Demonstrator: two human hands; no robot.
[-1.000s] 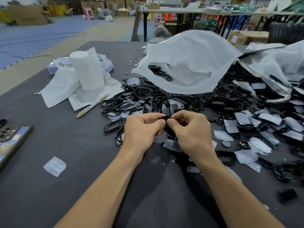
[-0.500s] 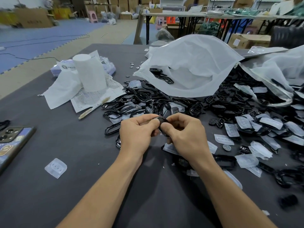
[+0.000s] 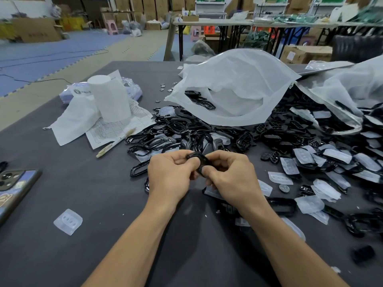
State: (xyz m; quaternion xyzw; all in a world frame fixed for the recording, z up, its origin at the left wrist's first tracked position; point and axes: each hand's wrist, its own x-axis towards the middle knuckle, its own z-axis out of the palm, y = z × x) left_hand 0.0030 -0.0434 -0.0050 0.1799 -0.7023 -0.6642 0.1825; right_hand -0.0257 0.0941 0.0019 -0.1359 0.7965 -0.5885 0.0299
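Note:
Both hands meet over the dark grey table, a little above its surface. My left hand and my right hand pinch one small black plastic frame between thumbs and fingertips. Only the frame's curved upper edge shows; the rest is hidden by my fingers. Just behind my hands lies a pile of black plastic frames. To the right are several translucent silicone pads mixed with more black parts.
A big white plastic bag lies open behind the pile, a second one at the far right. A paper roll, papers and a pen sit at left. A phone and a lone silicone pad lie near left.
Both hands have lifted slightly and turned the black frame between the fingertips, so more of its curved edge shows. The view has tilted up a little.

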